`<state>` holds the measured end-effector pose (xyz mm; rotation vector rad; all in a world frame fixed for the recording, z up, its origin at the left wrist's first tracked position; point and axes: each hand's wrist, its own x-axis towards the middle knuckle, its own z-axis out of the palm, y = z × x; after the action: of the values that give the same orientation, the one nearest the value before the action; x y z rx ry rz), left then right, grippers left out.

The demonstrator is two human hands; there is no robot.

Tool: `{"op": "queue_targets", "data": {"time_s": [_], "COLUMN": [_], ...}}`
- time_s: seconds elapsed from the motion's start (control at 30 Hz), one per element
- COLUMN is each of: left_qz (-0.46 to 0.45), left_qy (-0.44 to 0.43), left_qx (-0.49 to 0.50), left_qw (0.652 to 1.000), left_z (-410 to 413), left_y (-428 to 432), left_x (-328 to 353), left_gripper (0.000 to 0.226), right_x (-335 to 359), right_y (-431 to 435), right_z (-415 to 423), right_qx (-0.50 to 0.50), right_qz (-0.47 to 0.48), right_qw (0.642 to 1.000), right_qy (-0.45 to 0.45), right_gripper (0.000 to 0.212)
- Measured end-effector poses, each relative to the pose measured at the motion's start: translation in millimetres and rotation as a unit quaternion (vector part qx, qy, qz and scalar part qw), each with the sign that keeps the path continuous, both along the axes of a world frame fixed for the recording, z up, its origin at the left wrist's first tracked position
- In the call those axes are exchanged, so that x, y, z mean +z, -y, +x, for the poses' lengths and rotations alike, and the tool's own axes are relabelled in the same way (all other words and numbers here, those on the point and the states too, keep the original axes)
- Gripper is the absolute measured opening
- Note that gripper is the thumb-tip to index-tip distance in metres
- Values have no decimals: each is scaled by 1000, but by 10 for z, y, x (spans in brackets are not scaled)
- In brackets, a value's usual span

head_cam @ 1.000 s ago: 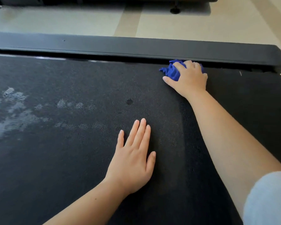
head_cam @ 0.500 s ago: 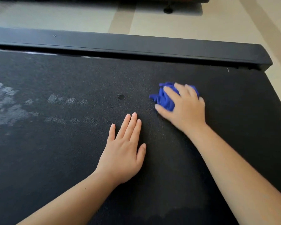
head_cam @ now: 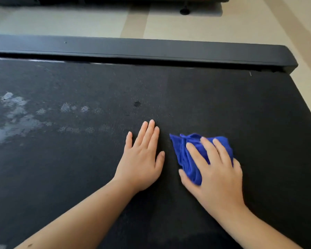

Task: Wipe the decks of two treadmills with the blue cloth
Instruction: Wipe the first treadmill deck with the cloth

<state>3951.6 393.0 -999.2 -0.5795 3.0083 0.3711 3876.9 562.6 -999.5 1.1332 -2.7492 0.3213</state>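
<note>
Nearest, the L hand (head_cam: 142, 159) lies flat on the treadmill deck (head_cam: 223, 97), fingers straight, holding nothing. Just beside it, the R hand (head_cam: 217, 175) presses the bunched blue cloth (head_cam: 187, 153) on the deck, fingers over it, thumb hooked at its near edge. Step in hand, I think: wiping this deck's right part. Next move prob. needs a sweep left, to the pale smears (head_cam: 13, 119) not yet wiped. Beyond the side rail (head_cam: 151, 49), part of a 2nd treadmill (head_cam: 115, 0) shows.
</note>
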Motion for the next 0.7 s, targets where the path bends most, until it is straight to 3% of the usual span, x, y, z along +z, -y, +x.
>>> {"op": "queue_targets", "data": {"time_s": [0.17,0.3,0.5,0.7], "left_qz": [-8,-13,3,6], "left_qy": [8,1,6,11], "left_qx": [-3,-1,0,1], "left_qw": [1000,1000,1000,1000], "left_z": [-10,-2,5,-5], "left_y": [0,6,13,0], "left_x": [-5,-16,1,15], "left_gripper": [83,83,60,60], "right_x": [24,20,-2,0], "right_y": [-358,104,840,45], "right_z": [409,-98,-890,73], "right_qx": [27,-10,-104,-49], "right_qz": [2,-16,23,2], "right_qw": [1000,1000,994,999], "right_qy": [2,0,37,5], "right_gripper": [60,57,61,63]}}
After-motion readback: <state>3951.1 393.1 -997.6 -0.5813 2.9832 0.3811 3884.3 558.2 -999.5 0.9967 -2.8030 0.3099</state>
